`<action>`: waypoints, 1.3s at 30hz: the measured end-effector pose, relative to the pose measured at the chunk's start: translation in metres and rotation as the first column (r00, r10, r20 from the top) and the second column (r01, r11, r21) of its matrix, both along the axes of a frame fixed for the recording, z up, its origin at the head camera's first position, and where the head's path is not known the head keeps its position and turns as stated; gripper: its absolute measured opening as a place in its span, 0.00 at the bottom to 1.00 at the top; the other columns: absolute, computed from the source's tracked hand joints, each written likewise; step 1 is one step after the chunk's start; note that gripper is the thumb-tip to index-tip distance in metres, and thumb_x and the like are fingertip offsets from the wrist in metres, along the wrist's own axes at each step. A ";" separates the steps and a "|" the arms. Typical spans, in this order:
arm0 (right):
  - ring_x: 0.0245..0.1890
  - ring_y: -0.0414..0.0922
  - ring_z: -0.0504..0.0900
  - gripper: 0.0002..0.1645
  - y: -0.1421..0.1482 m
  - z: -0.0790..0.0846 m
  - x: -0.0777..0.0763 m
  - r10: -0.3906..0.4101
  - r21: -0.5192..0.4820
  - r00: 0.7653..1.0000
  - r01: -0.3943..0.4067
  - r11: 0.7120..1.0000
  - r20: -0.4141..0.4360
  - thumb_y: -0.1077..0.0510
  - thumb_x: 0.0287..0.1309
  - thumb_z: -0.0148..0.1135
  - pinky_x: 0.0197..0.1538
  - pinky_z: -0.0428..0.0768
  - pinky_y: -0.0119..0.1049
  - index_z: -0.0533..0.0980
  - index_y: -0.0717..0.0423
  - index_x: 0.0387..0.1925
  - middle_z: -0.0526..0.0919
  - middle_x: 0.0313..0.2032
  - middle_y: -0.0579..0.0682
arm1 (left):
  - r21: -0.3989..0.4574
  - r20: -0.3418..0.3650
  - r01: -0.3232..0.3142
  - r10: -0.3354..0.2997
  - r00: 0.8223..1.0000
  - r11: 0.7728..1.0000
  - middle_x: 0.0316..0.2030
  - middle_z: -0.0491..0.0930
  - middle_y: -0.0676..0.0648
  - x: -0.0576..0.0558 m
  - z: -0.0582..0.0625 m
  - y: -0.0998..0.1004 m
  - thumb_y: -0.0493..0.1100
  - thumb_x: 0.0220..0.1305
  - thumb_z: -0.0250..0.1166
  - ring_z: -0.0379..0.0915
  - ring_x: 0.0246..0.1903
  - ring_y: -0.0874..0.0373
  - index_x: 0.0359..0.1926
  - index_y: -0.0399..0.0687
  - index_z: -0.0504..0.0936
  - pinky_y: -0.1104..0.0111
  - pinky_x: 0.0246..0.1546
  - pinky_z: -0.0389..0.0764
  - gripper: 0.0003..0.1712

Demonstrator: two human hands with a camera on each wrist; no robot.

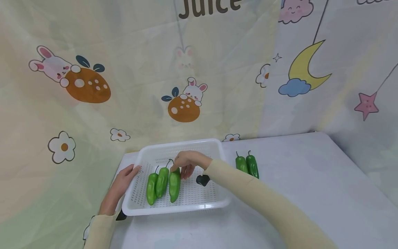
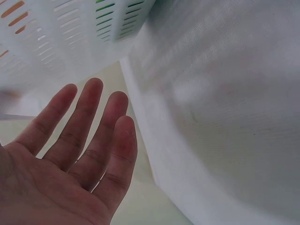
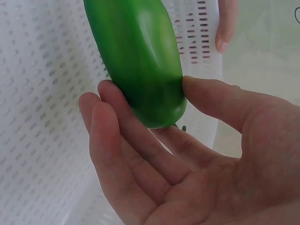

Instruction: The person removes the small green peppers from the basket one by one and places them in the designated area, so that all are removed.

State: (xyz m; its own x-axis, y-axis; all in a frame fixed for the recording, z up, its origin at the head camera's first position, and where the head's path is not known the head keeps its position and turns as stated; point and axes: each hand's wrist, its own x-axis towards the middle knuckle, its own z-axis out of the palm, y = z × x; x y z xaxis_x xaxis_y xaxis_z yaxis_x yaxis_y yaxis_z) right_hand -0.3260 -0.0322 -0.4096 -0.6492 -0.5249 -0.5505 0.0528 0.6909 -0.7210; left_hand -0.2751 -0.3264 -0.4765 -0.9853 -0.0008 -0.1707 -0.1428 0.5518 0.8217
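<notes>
My right hand (image 1: 190, 159) reaches into a white perforated plastic basket (image 1: 174, 209) and pinches a green pepper (image 1: 174, 186) near its stem end. In the right wrist view, the thumb is on one side of this pepper (image 3: 140, 56) and fingers on the other. Left of it in the basket lie two more peppers, the nearer one (image 1: 162, 182) and the outer one (image 1: 151, 188), stems pointing away. At the basket's left rim rests my left hand (image 1: 122, 180). Its fingers (image 2: 89, 112) extend loosely outside the basket wall in the left wrist view.
Two darker green peppers, one (image 1: 241, 164) beside the other (image 1: 252, 166), lie on the white table (image 1: 298, 180) right of the basket, partly behind my right sleeve (image 1: 258, 204). A printed cloth (image 1: 136, 86) hangs behind the table and along its sides.
</notes>
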 end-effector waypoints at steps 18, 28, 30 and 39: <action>0.44 0.59 0.89 0.11 0.023 0.029 0.006 0.057 -0.035 0.998 -0.058 0.998 -0.024 0.50 0.66 0.63 0.46 0.89 0.47 0.81 0.53 0.38 0.89 0.38 0.62 | 0.009 0.021 -0.006 0.006 1.000 1.000 0.49 0.83 0.36 0.000 -0.001 0.002 0.68 0.73 0.49 0.87 0.34 0.52 0.71 0.48 0.66 0.60 0.33 0.89 0.38; 0.42 0.58 0.89 0.11 0.036 0.035 0.007 0.064 -0.051 0.997 -0.065 0.997 -0.036 0.50 0.67 0.63 0.45 0.89 0.46 0.81 0.53 0.39 0.90 0.37 0.59 | 0.018 0.023 0.001 -0.001 1.000 1.000 0.48 0.84 0.37 0.000 0.001 0.001 0.69 0.73 0.50 0.87 0.35 0.52 0.72 0.47 0.65 0.59 0.33 0.89 0.40; 0.42 0.57 0.90 0.11 0.039 0.035 0.008 0.060 -0.053 0.998 -0.062 0.997 -0.034 0.50 0.66 0.64 0.44 0.89 0.45 0.81 0.52 0.39 0.90 0.36 0.58 | 0.017 0.023 0.002 -0.002 1.000 1.000 0.49 0.84 0.36 0.000 0.001 0.001 0.69 0.73 0.50 0.87 0.35 0.52 0.72 0.46 0.65 0.59 0.33 0.89 0.40; 0.41 0.57 0.90 0.11 0.047 0.035 0.011 0.064 -0.076 0.998 -0.066 0.995 -0.020 0.49 0.66 0.64 0.42 0.89 0.42 0.82 0.52 0.41 0.89 0.39 0.60 | 0.020 0.016 -0.007 0.006 1.000 1.000 0.48 0.84 0.37 0.000 0.001 0.001 0.68 0.73 0.50 0.87 0.34 0.53 0.71 0.47 0.66 0.60 0.33 0.89 0.39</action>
